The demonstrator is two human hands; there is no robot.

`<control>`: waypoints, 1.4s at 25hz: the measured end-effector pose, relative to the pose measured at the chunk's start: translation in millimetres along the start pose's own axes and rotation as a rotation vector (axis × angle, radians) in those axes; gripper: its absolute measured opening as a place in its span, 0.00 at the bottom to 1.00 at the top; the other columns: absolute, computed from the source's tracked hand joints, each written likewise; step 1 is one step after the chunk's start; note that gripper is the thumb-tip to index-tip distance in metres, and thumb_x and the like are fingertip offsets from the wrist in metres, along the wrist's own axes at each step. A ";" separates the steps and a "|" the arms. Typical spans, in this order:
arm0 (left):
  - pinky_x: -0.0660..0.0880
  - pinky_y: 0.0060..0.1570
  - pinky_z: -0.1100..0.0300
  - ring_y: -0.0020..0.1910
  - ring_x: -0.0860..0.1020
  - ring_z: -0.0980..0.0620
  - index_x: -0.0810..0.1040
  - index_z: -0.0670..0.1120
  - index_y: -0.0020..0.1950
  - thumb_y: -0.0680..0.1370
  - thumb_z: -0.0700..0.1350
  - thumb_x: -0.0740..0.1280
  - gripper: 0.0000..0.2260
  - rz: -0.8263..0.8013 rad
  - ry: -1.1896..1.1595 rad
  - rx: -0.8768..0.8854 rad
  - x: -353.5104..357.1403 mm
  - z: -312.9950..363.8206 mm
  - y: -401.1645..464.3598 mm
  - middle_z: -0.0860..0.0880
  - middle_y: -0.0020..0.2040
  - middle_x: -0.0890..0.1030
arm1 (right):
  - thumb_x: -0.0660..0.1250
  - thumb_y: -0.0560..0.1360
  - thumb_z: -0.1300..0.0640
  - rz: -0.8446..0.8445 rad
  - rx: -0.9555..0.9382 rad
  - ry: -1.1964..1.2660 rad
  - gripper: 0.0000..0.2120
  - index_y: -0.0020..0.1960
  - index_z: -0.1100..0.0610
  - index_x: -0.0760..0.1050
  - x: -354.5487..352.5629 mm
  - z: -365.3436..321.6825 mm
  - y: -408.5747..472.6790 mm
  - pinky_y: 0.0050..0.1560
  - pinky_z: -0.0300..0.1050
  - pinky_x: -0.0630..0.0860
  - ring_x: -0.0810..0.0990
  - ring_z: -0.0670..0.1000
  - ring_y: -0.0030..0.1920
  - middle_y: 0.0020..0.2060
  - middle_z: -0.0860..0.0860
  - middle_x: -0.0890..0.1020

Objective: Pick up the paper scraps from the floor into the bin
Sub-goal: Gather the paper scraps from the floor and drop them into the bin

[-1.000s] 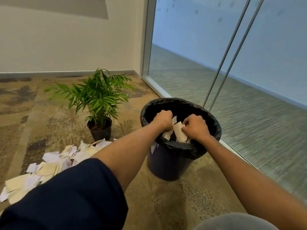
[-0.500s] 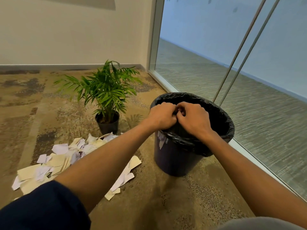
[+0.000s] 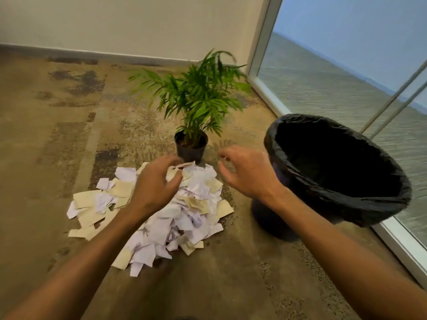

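The black-lined bin (image 3: pixel 346 181) stands on the carpeted floor (image 3: pixel 57 135), just right of the paper scraps (image 3: pixel 180 211) heaped there. Above the heap, left hand (image 3: pixel 154 185) and right hand (image 3: pixel 249 174) hover, fingers loosely spread, holding nothing.

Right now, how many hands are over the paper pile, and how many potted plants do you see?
2 hands: the left hand over the pile of paper scraps, the right hand at its right edge, beside the bin. 1 potted plant, behind the pile.
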State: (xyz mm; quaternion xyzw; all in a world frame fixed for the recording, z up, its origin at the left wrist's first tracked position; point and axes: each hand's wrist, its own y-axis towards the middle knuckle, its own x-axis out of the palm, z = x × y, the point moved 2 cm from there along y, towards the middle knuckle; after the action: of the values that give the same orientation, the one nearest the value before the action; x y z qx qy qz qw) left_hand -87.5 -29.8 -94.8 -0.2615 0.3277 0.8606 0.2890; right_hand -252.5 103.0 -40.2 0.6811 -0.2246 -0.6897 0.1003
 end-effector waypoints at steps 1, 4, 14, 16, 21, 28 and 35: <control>0.74 0.52 0.57 0.52 0.79 0.51 0.80 0.46 0.56 0.77 0.43 0.67 0.09 0.008 0.017 -0.083 -7.8 -26.6 -17.7 0.49 0.54 0.82 | 0.64 0.76 0.52 -0.023 -0.022 0.018 0.12 0.55 0.54 0.81 11.9 -7.1 1.3 0.34 0.46 0.78 0.83 0.52 0.41 0.44 0.49 0.84; 0.76 0.52 0.51 0.54 0.79 0.46 0.79 0.45 0.57 0.77 0.43 0.68 0.10 -0.002 0.105 -0.262 -24.8 -92.5 -63.6 0.47 0.55 0.82 | 0.65 0.76 0.50 -0.124 -0.071 0.060 0.13 0.58 0.53 0.80 48.9 -26.6 1.9 0.35 0.45 0.78 0.84 0.51 0.43 0.48 0.48 0.85; 0.70 0.60 0.46 0.66 0.70 0.43 0.73 0.43 0.67 0.75 0.61 0.66 0.28 -0.095 0.327 -0.390 -12.7 -170.1 -68.1 0.42 0.68 0.72 | 0.61 0.79 0.42 -0.438 -0.189 0.150 0.19 0.61 0.51 0.80 135.3 -76.9 13.2 0.39 0.48 0.78 0.81 0.53 0.49 0.54 0.48 0.82; 0.66 0.65 0.46 0.71 0.65 0.43 0.68 0.42 0.71 0.73 0.67 0.63 0.36 -0.137 0.386 -0.402 -3.4 -172.8 -64.1 0.42 0.71 0.68 | 0.61 0.76 0.35 -0.522 -0.216 0.082 0.25 0.63 0.52 0.78 150.5 -87.5 14.2 0.40 0.47 0.77 0.80 0.53 0.53 0.56 0.49 0.80; 0.65 0.65 0.46 0.70 0.66 0.43 0.68 0.41 0.69 0.73 0.70 0.56 0.38 -0.171 0.464 -0.384 13.5 -187.7 -65.5 0.42 0.69 0.70 | 0.61 0.74 0.42 -0.652 -0.217 -0.045 0.22 0.60 0.54 0.75 172.8 -100.4 1.8 0.38 0.45 0.74 0.79 0.54 0.50 0.50 0.50 0.80; 0.65 0.36 0.54 0.42 0.76 0.44 0.72 0.45 0.42 0.78 0.55 0.60 0.14 -0.135 0.535 -0.335 17.8 -189.6 -61.1 0.48 0.43 0.75 | 0.60 0.77 0.53 -0.415 -0.066 0.081 0.12 0.47 0.55 0.81 164.9 -92.6 12.3 0.32 0.45 0.76 0.81 0.53 0.38 0.39 0.50 0.83; 0.61 0.28 0.54 0.30 0.67 0.45 0.64 0.44 0.33 0.79 0.45 0.62 0.16 -0.079 0.471 -0.388 -3.9 -189.2 -52.7 0.50 0.31 0.66 | 0.60 0.79 0.54 -0.229 -0.022 0.136 0.12 0.49 0.56 0.81 175.0 -88.7 86.2 0.34 0.47 0.76 0.80 0.51 0.39 0.40 0.50 0.83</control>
State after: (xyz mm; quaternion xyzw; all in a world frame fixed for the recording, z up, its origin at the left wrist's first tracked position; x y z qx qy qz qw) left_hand -0.2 -133.8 -236.8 -0.5166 0.2048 0.8109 0.1831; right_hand -188.7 -65.9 -155.7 0.7462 -0.1304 -0.6514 0.0433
